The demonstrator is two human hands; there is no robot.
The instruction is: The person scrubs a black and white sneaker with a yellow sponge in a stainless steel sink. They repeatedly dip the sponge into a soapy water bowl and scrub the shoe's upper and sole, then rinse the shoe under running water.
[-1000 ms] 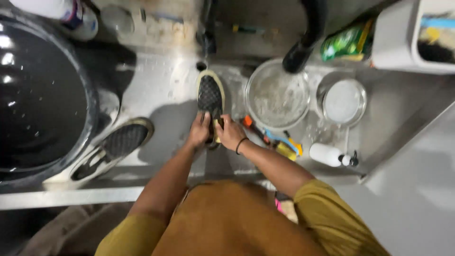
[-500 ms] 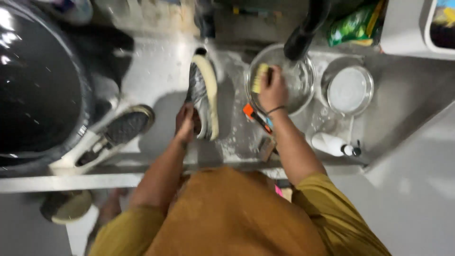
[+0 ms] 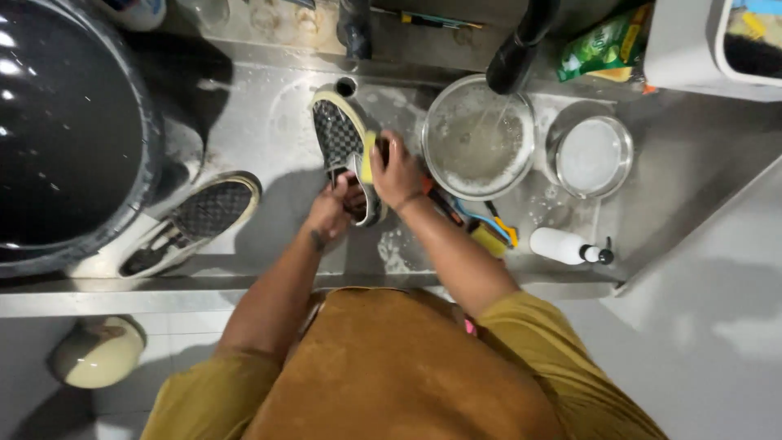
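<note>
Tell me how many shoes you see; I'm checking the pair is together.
2. One shoe is held at the sink's middle by the left hand, the right hand on it. The other shoe lies apart at left.

I see a checkered slip-on shoe [image 3: 340, 143] tilted on the wet steel; a yellow sponge [image 3: 368, 158] pressed against its side.

Both forearms extend forward from the torso and converge at the wrists. Left hand [image 3: 330, 213], fingers curled closed in a grip, lies lower and nearer the body. Right hand [image 3: 397, 171], knuckles up, fingers bent and clasped, sits just above it
</note>
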